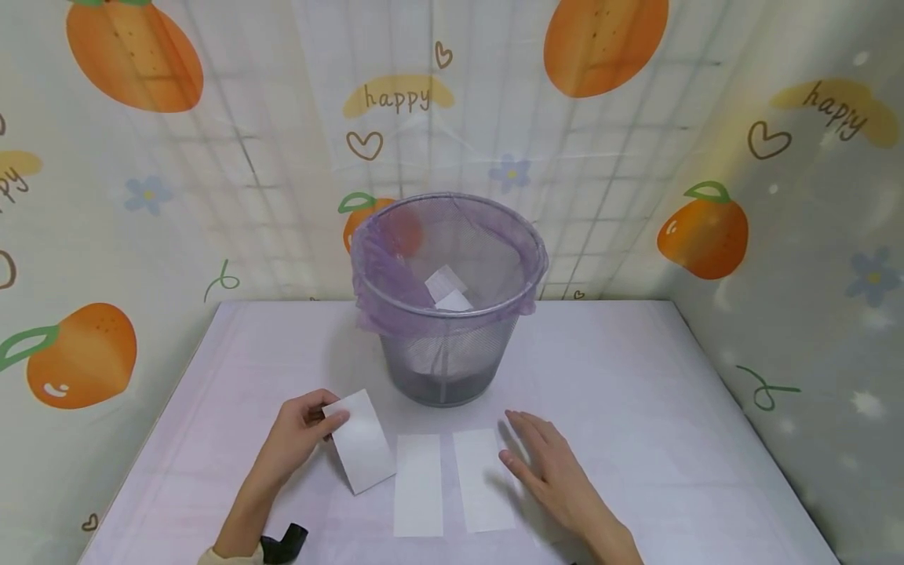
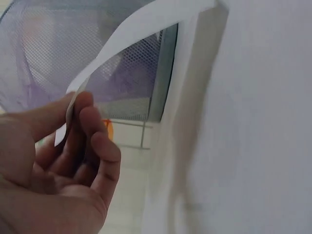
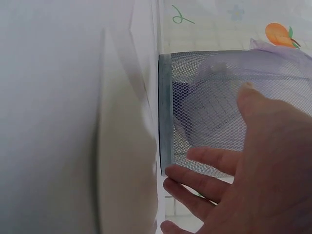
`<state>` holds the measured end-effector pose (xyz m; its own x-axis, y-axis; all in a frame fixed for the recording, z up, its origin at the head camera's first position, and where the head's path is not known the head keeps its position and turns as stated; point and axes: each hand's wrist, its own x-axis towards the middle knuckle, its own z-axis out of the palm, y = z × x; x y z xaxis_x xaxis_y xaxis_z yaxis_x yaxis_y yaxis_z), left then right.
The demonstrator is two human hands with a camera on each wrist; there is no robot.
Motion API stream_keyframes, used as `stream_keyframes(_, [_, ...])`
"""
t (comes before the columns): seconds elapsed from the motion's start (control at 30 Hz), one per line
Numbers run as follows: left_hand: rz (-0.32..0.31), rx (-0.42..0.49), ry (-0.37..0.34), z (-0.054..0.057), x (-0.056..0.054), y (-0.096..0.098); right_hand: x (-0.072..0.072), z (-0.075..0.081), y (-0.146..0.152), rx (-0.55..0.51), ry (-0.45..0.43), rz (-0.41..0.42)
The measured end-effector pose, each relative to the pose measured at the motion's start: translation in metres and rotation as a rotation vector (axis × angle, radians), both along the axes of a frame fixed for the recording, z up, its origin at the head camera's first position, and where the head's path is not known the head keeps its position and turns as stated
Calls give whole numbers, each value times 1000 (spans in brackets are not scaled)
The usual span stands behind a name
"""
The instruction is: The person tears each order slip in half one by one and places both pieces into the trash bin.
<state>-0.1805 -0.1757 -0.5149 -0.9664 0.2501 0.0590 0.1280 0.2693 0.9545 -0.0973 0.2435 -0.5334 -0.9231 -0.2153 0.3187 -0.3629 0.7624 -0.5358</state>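
Observation:
My left hand [image 1: 302,428] pinches a white sheet of paper [image 1: 362,451] by its upper left corner, thumb on top. The sheet slants, its lower edge close over the table; in the left wrist view the paper [image 2: 131,30] bends in a curve away from the fingertips. Two more white paper rectangles, a middle one [image 1: 418,486] and a right one [image 1: 484,480], lie side by side on the table. Beside the right one hovers my right hand [image 1: 554,471], fingers extended and holding nothing. In the right wrist view its fingers [image 3: 209,187] are spread apart.
Behind the papers stands a round metal mesh wastebasket [image 1: 445,377], lined with a translucent purple bag [image 1: 395,275]. White paper pieces [image 1: 452,290] show inside it. A white cloth covers the table [image 1: 621,377]; a curtain with orange prints [image 1: 282,196] hangs at its back edge.

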Motion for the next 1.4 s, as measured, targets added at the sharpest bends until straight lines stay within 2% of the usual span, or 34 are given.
stream_keyframes(0.13, [87,124,-44,-2,2,8,0,0,-1,0,-6,2])
stream_keyframes(0.23, [129,202,-84,-5,4,18,1,2,-2,2,-12,0])
stream_keyframes(0.47, [128,320,-166,-6,12,46,2,4,0,2,-3,5])
stream_keyframes(0.7, [121,356,-185,-4,20,69,2,8,-7,-23,-9,39])
stream_keyframes(1.0, [113,453,-203,1,28,99,4,17,-42,-209,-81,121])
stream_keyframes(1.23, [134,483,-197,1,31,107,5,18,-69,-398,-84,38])
stream_keyframes(1.4, [129,483,-193,-3,32,107,6,15,-78,-476,-87,-8])
